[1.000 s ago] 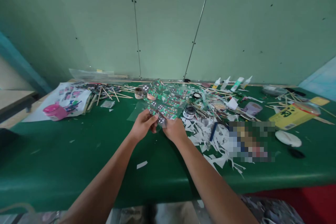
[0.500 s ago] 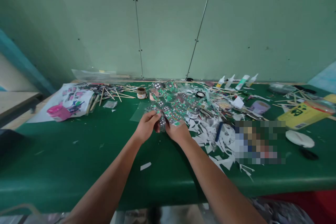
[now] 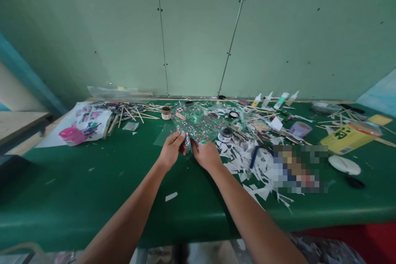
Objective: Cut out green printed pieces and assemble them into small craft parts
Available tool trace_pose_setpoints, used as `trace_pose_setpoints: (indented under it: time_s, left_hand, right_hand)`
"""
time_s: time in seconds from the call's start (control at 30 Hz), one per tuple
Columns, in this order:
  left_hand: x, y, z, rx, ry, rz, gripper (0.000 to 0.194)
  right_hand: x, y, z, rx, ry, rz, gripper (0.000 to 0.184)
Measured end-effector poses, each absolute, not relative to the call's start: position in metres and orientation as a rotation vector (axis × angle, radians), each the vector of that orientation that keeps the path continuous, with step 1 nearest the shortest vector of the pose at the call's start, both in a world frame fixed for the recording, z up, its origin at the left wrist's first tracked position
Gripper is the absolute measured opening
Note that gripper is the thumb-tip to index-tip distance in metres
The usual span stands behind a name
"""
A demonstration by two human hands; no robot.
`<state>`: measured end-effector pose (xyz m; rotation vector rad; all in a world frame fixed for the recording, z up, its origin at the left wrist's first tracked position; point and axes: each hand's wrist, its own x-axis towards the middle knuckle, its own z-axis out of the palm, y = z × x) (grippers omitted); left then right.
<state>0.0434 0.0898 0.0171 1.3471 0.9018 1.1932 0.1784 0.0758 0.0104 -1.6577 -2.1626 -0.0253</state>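
Both hands grip the near edge of a clear plastic sheet (image 3: 201, 126) with small dark, pinkish and white printed shapes. The green table shows through it. My left hand (image 3: 171, 148) pinches its near left corner, thumb on top. Close beside it, my right hand (image 3: 208, 155) is closed on the near right edge, its fingertips partly hidden. The sheet is crumpled between the hands and spreads away from me. A small open jar of dark stuff (image 3: 225, 134) stands just right of the sheet. A brown jar (image 3: 166, 112) stands beyond its left side.
White paper scraps (image 3: 238, 159) litter the table (image 3: 108, 189) on the right. Several glue bottles (image 3: 281, 100) stand near the wall. A yellow container (image 3: 346, 138) lies at right, near a white oval object (image 3: 344, 165). At left are a pink pot (image 3: 72, 136), a printed paper (image 3: 89, 115) and wooden sticks (image 3: 121, 116).
The far part of the sheet has come down lower and to the left, so the dark jar on its right shows more fully. Both hands keep their hold. The camera view has shifted slightly.
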Motion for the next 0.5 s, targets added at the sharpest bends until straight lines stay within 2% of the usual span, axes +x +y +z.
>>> trace_pose_setpoints:
  time_s: [0.5]
  left_hand:
    - [0.044, 0.088, 0.018, 1.429, 0.801, 0.99, 0.044]
  right_hand:
    - [0.182, 0.086, -0.01, -1.359, -2.032, -0.255, 0.035]
